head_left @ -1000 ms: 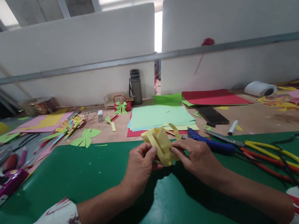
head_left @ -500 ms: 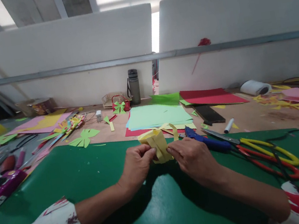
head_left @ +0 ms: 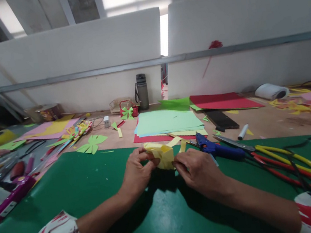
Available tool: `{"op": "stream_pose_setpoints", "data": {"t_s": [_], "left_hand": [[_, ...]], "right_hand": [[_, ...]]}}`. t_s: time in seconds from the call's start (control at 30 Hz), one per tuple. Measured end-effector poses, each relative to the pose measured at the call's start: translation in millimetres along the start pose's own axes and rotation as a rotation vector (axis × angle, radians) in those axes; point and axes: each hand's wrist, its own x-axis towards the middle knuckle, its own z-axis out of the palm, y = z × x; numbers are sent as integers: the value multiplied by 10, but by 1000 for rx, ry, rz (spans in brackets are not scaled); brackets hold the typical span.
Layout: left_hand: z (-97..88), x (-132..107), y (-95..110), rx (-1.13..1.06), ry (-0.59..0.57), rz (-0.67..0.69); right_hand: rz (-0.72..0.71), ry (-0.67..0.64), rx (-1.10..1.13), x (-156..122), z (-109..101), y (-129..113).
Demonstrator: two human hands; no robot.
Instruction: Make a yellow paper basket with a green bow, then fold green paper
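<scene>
A small folded yellow paper box (head_left: 166,157) with a strip of the same paper curving off its far side is held above the green mat (head_left: 126,227). My left hand (head_left: 137,172) pinches its left wall between thumb and fingers. At the lower right corner, my right hand (head_left: 197,167) has its fingertips closed on the box's paper. The box's opening shows partly at the top. Just beyond my right hand lies a blue glue gun (head_left: 219,147), with scissors (head_left: 287,164) with red and yellow handles beside it.
Behind the mat are stacked pale green sheets (head_left: 168,121), a black phone (head_left: 221,119), a white marker (head_left: 243,132) and a grey bottle (head_left: 142,91). Green paper leaves (head_left: 92,144) lie at left, near a purple tool (head_left: 9,200). Red sheets (head_left: 225,101) rest at the back right.
The yellow paper box has been turned and tilted, so its opening now shows more. Both hands keep hold of it. The whole view has shifted slightly.
</scene>
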Motion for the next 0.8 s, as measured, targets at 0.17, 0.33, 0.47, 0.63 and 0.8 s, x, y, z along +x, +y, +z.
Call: {"op": "stream_pose_setpoints", "data": {"t_s": [0.17, 0.33, 0.47, 0.63, 0.8], "left_hand": [[58, 3, 47, -227, -60, -136], [103, -20, 67, -318, -91, -246], [110, -37, 95, -323, -123, -234], [114, -52, 69, -297, -126, -244], [120, -52, 73, -319, -144, -287]], "right_hand": [[-14, 21, -38, 29, -24, -1], [9, 30, -57, 45, -66, 14], [-7, 46, -112, 44, -70, 32], [-58, 37, -217, 40, -54, 57], [-66, -7, -249, 8, -67, 21]]}}
